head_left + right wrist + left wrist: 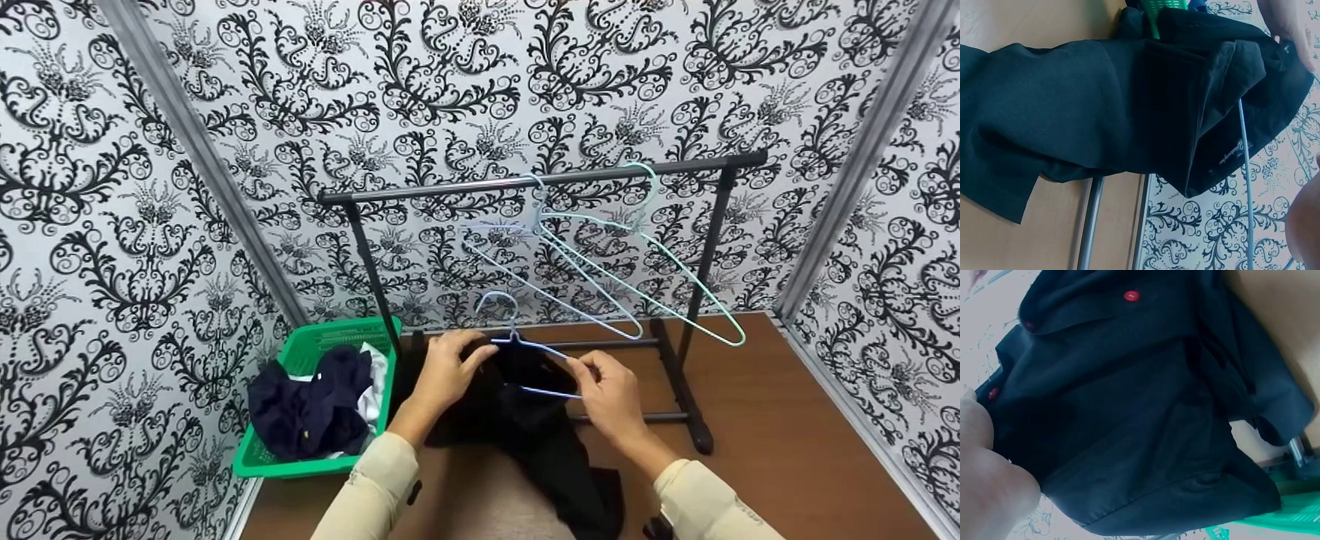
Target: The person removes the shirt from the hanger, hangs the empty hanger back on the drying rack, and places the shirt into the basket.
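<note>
A black garment with red buttons (1131,296) hangs between the two hands, its lower part draped over the table. The left hand (446,375) pinches its top edge near the hanger's left side. A light blue hanger (541,346) is partly inside the garment; its hook points up and its left arm is hidden by cloth and fingers. On the hanger's bare right arm, the right hand (613,397) pinches with thumb and fingers. From the right wrist, the black garment (1072,107) shows an open neck with pale lettering inside, and the hanger's lower bar (1246,163) runs out of it.
Behind the hands stands a dark metal rack (442,191). A blue hanger (585,274) and a mint green hanger (694,281) hang from its bar. At left, a green basket (300,469) holds navy clothing (315,409) and white cloth (373,394). Patterned walls enclose the brown table (795,435).
</note>
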The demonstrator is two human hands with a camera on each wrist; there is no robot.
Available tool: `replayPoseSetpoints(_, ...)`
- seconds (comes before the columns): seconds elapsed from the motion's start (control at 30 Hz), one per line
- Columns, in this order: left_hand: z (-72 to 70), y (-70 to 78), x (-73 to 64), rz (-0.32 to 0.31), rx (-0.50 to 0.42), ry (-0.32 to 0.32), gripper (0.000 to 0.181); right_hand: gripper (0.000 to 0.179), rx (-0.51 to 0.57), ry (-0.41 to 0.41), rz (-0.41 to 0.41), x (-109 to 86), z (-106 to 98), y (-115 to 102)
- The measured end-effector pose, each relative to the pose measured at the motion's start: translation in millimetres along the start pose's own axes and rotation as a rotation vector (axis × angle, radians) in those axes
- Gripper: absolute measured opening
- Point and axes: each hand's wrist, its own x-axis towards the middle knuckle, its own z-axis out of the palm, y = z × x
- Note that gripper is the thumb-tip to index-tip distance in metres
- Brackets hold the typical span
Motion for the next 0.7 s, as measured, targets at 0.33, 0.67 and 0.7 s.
replayPoseSetpoints(0.33,0.3,-0.5,-1.1,0.005,0.070,-0.003,0.022,0.021,0.006,-0.013,0.009,3.5,-7.4,2.6)
replayPoseSetpoints(0.67,-4.8,-24.0,-5.2,-0.037,0.040,0.022,0.020,0.019,-0.025,0.007,-0.001,7.9,-17.9,11.3)
replayPoseSetpoints(0.7,-6.0,-25.7,-5.5,-0.041,0.039,0.020,0.020,0.018,-0.027,0.010,-0.002,8.3,-19.4,12.4)
